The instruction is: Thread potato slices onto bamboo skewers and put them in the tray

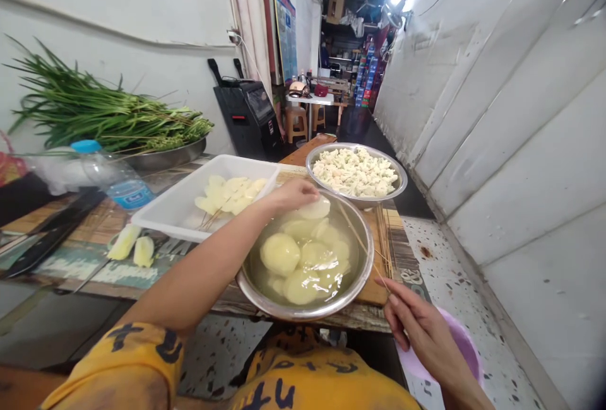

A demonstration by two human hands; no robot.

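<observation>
Over the far rim of a steel bowl (pixel 303 314) of water and pale potato slices (pixel 280 253), my left hand (pixel 294 195) is closed on one slice (pixel 316 208). To the right of the bowl, my right hand (pixel 413 316) pinches a thin wooden skewer (pixel 353 228), whose far end reaches over the bowl towards that slice. A white plastic tray (pixel 165 208) at the left holds slices threaded on skewers (pixel 230 195). More loose skewers (pixel 386 243) lie on a board right of the bowl.
Beyond the bowl stands another steel bowl of cauliflower florets (pixel 355 172). At the left are a water bottle (pixel 118 176), leafy greens (pixel 118 113), a black knife (pixel 52 233) and cut vegetable pieces (pixel 143 251). A pink basin (pixel 454 347) sits low at the right.
</observation>
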